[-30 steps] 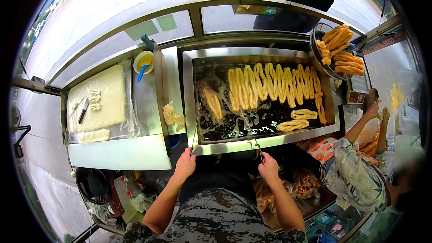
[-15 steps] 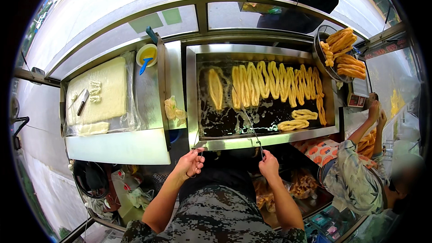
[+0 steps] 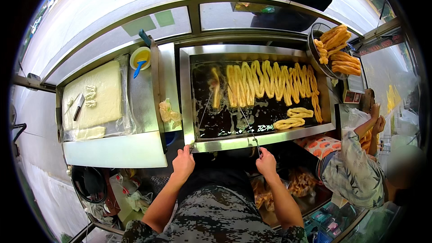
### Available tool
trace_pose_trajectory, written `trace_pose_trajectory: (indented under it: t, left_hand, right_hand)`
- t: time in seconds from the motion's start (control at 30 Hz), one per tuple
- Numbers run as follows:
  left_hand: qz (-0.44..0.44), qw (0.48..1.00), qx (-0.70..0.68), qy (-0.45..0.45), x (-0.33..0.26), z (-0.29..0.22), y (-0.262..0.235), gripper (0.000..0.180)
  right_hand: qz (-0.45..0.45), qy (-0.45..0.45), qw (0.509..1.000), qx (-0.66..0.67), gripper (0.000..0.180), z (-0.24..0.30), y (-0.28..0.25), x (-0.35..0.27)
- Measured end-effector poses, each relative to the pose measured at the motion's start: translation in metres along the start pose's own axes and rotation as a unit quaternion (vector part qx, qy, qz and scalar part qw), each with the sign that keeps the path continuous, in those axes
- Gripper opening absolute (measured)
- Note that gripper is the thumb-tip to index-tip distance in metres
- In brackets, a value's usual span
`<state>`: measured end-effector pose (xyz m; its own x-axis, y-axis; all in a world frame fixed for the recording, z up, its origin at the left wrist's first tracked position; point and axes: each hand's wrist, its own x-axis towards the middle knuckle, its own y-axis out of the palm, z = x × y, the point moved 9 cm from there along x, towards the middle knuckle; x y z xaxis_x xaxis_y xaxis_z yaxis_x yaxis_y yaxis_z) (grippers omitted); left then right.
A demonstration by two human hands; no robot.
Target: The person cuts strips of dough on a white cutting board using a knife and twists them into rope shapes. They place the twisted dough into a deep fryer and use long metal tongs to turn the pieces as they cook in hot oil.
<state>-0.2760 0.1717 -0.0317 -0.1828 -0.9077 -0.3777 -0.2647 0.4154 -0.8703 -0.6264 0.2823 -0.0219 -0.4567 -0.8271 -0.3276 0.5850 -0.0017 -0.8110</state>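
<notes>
My left hand (image 3: pixel 183 164) is closed on a long thin metal rod (image 3: pixel 203 116) at the fryer's front left. The rod slants into the oil, toward the leftmost dough stick (image 3: pixel 216 91), which looks narrow and partly blurred. My right hand (image 3: pixel 267 163) grips a second thin metal rod (image 3: pixel 245 118). This one reaches up and left to the near side of a row of pale golden dough sticks (image 3: pixel 265 81). Both rods cross the steel rim of the rectangular fryer (image 3: pixel 234 143). Two looped dough pieces (image 3: pixel 289 123) float apart near its front right.
A wire basket (image 3: pixel 314 58) of browned dough sticks hangs at the back right corner. Left of the fryer are a dough slab (image 3: pixel 94 94), a knife (image 3: pixel 78 106), a white board (image 3: pixel 117 150) and a yellow bowl (image 3: pixel 143 56). A co-worker (image 3: pixel 351 171) sits close on the right.
My left hand has turned over and closed more fully on its rod, whose end has moved up to the leftmost dough stick. That stick now looks narrower, tipped on its side.
</notes>
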Motion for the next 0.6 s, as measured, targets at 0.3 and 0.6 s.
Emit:
trace_pose_trajectory:
  t: [0.3,0.6]
  left_hand:
    - [0.066,0.96,-0.257,0.088,0.016,-0.038,0.0,0.036]
    - [0.24,0.89,-0.387,0.02,0.058,-0.055,0.065,0.037]
  right_hand:
    - [-0.005,0.038,0.997,0.07,0.04,-0.003,-0.013,-0.021]
    - [-0.074,0.087,0.993,0.041,0.041,-0.05,-0.048,-0.039]
